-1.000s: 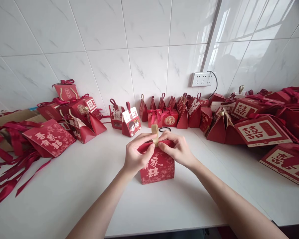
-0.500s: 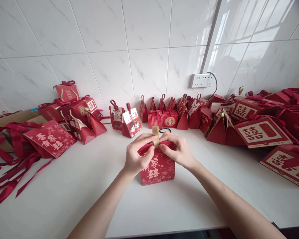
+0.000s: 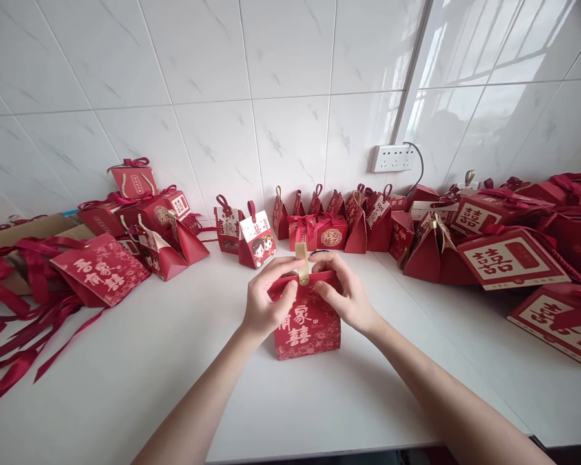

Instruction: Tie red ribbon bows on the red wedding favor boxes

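Pinching the folded top of a red box (image 3: 307,329), both hands meet near the middle of the white counter (image 3: 126,374). The box stands upright, well clear of the counter's near edge, with gold characters on the side facing the camera. A gold loop (image 3: 301,261) rises upright from the middle of its top.

The left hand (image 3: 264,303) has thumb and forefinger closed on the top flap just left of the loop. The right hand (image 3: 346,294) grips the same flap just right of the loop, with its fingers curled over the far edge. Both forearms reach in from the bottom of the view.

Behind the box, a row of small red boxes (image 3: 329,226) lines the foot of the tiled wall, several tied with ribbon bows. One small box (image 3: 257,242) near them carries a cartoon picture on its front. To the left, a flattened red box (image 3: 99,271) lies tilted beside a heap of loose red ribbons (image 3: 19,323). To the right, larger red boxes (image 3: 508,258) with cream labels crowd the counter. A white socket strip (image 3: 392,157) is fixed on the wall above them.
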Demonstrator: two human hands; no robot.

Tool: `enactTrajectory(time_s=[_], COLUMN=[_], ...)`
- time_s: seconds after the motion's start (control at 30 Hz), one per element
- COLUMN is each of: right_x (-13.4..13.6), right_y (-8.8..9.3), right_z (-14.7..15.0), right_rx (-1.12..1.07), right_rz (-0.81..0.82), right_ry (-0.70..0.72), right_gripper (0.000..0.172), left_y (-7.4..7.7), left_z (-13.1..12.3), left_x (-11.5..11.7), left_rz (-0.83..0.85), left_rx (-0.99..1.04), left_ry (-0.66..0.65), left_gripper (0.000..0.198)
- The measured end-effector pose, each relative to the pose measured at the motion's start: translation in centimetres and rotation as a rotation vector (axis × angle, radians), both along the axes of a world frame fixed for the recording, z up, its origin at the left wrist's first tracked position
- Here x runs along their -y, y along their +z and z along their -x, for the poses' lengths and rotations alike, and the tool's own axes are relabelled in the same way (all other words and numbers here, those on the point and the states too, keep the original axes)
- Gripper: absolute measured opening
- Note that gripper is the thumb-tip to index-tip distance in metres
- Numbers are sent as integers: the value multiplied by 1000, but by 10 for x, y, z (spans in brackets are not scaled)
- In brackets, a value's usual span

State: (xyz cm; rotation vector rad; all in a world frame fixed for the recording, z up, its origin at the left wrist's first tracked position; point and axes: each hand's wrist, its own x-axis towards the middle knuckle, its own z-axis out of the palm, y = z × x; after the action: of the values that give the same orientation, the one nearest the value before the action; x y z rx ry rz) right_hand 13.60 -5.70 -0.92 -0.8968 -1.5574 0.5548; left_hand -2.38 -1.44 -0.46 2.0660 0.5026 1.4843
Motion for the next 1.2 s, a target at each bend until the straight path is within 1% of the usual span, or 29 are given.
enactTrajectory(time_s=[0.07, 0.1, 0.23, 0.3, 0.37, 0.47, 0.53, 0.6, 0.67, 0.73, 0.8, 0.87, 0.93, 0.97, 1.03, 1.1, 1.13, 1.17, 1.2], right_x=[-1, -2, -5, -7, -9, -16, -22, -27, -32, -37, -40, -43, -43, -43, -43, -42, -43, -43, -43], right_y=[-2, -4, -7, -9, -10, -10, -10, -10, -11, -13, -15, -17, -17, -17, -17, -18, -18, -20, -21], right_z=[0, -1, 1, 3, 4, 0, -8, -18, -28, -34, -37, -37, -36, -36, -37, -38, -39, -40, -41], right_rx=[-48, -62, -73, -100, -178, -385, -613, -878, -1056, -1121, -1131, -1134, -1140, -1147, -1166, -1165, -1135, -1087, -1032], right_rz=[40, 60, 136, 170, 201, 261, 287, 264, 212, 195, 207, 225, 249, 261, 273, 263, 262, 269, 282], right_ry=[-3, -18, -89, -98, -119, -197, -240, -253, -256, -250, -222, -168, -54, 14, 129, 172, 168, 153, 131], right_gripper=[35, 34, 22, 23, 28, 24, 23, 24, 22, 18, 13, 11, 14, 17, 21, 21, 20, 17, 15], left_y=[-2, -3, -7, -8, -10, -15, -20, -25, -29, -31, -33, -35, -37, -38, -40, -40, -39, -38, -37], left_z=[2, 2, 1, -1, -3, -5, -6, -7, -9, -10, -10, -9, -7, -6, -4, -4, -4, -4, -5], left_x=[-3, -5, -10, -11, -12, -17, -22, -26, -28, -27, -25, -24, -23, -23, -23, -22, -21, -20, -20], left_rz=[75, 111, 231, 299, 394, 572, 656, 673, 641, 586, 452, 183, -141, -272, -442, -503, -491, -437, -331], left_rx=[-8, -8, 28, 54, 70, 59, -18, -141, -243, -272, -247, -219, -206, -199, -175, -149, -131, -106, -72], left_ry=[-5, -3, 16, 19, 32, -5, -54, -103, -147, -157, -76, 72, 204, 239, 248, 229, 219, 209, 193], left_gripper=[26, 26, 27, 28, 30, 39, 49, 56, 60, 61, 61, 62, 65, 67, 73, 75, 75, 73, 71])
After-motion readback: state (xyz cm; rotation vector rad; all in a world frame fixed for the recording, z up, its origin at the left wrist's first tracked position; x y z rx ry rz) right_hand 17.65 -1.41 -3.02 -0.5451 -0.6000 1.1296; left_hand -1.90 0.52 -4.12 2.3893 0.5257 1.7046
